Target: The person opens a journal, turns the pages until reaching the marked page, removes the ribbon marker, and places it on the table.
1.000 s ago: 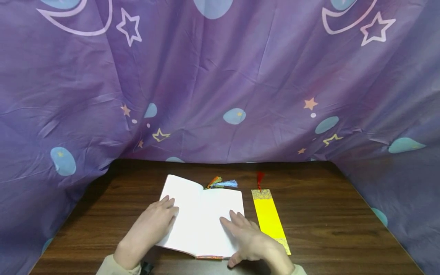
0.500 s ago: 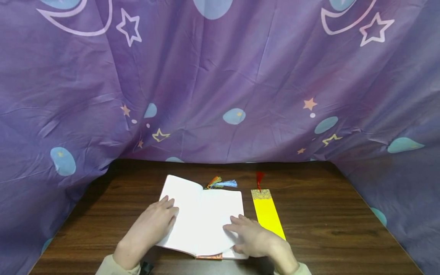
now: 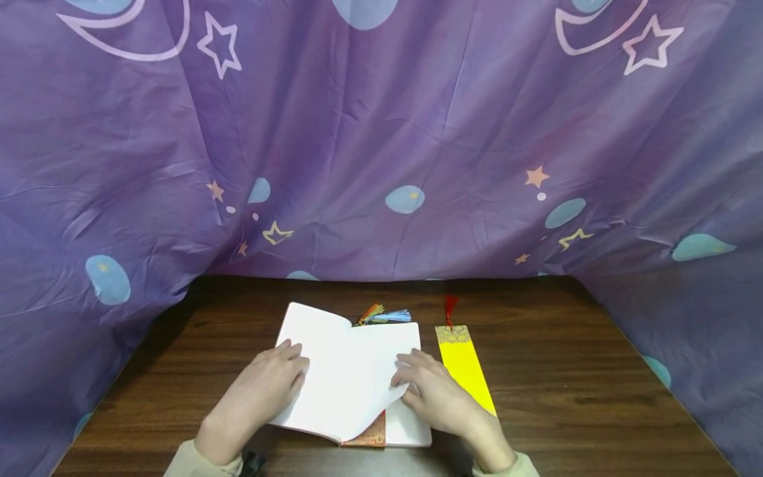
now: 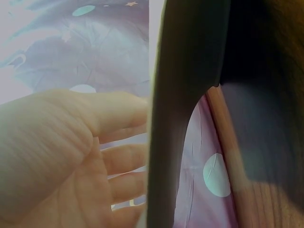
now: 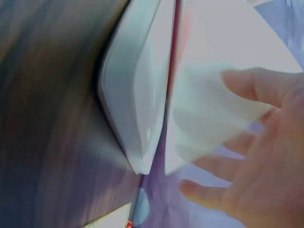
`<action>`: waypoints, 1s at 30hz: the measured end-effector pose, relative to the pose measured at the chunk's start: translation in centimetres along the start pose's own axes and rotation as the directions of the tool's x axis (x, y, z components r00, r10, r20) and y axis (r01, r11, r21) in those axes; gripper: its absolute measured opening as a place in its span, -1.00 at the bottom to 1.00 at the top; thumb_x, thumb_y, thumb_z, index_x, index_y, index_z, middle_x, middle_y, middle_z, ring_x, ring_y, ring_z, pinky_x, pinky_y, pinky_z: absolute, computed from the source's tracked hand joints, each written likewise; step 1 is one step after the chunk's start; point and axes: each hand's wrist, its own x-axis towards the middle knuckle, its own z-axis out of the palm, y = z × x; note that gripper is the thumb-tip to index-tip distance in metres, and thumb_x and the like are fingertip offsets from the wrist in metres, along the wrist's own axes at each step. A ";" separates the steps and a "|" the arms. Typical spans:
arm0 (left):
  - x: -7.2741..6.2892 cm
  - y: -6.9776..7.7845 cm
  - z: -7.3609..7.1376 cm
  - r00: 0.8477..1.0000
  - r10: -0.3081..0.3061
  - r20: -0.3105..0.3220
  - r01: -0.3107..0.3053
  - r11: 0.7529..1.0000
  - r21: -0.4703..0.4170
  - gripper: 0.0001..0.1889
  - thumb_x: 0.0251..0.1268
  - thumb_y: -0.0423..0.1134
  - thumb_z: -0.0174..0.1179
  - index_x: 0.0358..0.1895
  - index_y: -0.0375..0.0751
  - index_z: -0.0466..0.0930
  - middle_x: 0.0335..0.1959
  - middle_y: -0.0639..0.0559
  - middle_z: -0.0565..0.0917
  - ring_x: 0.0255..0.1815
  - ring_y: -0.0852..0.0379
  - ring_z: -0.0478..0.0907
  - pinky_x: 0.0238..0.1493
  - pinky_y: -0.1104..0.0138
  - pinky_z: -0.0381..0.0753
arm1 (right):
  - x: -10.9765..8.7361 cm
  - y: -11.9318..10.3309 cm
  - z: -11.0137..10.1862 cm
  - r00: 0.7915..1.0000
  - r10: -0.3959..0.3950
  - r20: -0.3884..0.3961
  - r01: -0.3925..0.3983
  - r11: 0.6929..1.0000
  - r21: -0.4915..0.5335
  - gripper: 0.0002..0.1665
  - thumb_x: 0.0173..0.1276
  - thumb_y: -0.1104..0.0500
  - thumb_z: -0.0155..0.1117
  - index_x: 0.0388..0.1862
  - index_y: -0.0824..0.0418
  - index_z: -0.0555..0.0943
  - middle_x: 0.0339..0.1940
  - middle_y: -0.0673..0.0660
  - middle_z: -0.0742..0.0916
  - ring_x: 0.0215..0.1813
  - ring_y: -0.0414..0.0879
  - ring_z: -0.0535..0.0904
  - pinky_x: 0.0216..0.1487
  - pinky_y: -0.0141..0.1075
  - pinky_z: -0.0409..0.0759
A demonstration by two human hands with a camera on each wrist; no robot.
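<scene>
Open white-paged book [image 3: 324, 371]: I see it lying between the two hands, its fold running away from the person.
Lifted white page [image 3: 372, 371]: near corner raised off the book's right side, baring a red-orange patterned strip [image 3: 372, 434] beside the fold.
Right hand [image 3: 438, 399]: pinches that page between thumb and fingers.
Left hand [image 3: 262, 391]: rests on the book's left side, fingers fairly straight.
Long yellow bookmark [image 3: 467, 371] with a red tassel [image 3: 450, 313]: right of the book on the dark brown wooden surface [image 3: 572, 384], long axis running away, far end leaning left.
Nearer hand: the right; in my head view it overlaps the bookmark's near end.
</scene>
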 end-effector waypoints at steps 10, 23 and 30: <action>0.0 0.0 0.1 1.000 -0.001 -0.002 0.001 1.000 0.004 -0.94 0.26 -0.38 0.22 -0.37 -0.25 0.64 -0.13 -0.22 0.65 0.08 -0.35 0.55 0.05 -0.17 0.53 | 0.7 -1.5 1.0 0.970 0.090 -0.227 -0.066 0.992 0.111 -0.41 0.06 0.49 0.22 0.12 0.16 0.60 0.52 0.35 0.21 0.53 0.29 0.00 0.35 0.31 0.17; -0.1 -0.3 0.3 1.000 0.010 -0.022 -0.009 1.000 0.013 -0.96 0.23 -0.39 0.24 -0.38 -0.23 0.61 -0.10 -0.23 0.65 0.08 -0.34 0.55 0.03 -0.16 0.54 | 2.6 -4.1 2.4 0.905 0.301 -0.301 -0.138 0.876 0.461 -0.06 0.25 0.31 0.29 0.55 0.26 0.07 0.48 0.33 0.27 0.35 0.26 0.35 0.16 0.03 0.55; 0.1 -0.5 0.5 0.994 0.078 -0.082 -0.078 0.997 -0.001 -0.88 0.14 -0.44 0.27 -0.47 -0.21 0.54 -0.22 -0.22 0.64 0.00 -0.34 0.59 0.02 -0.13 0.57 | 3.9 -5.3 2.9 0.920 0.336 -0.203 -0.192 0.836 0.514 -0.29 0.29 0.24 0.27 0.41 0.25 0.33 0.24 0.32 0.47 0.11 0.24 0.54 0.06 0.04 0.57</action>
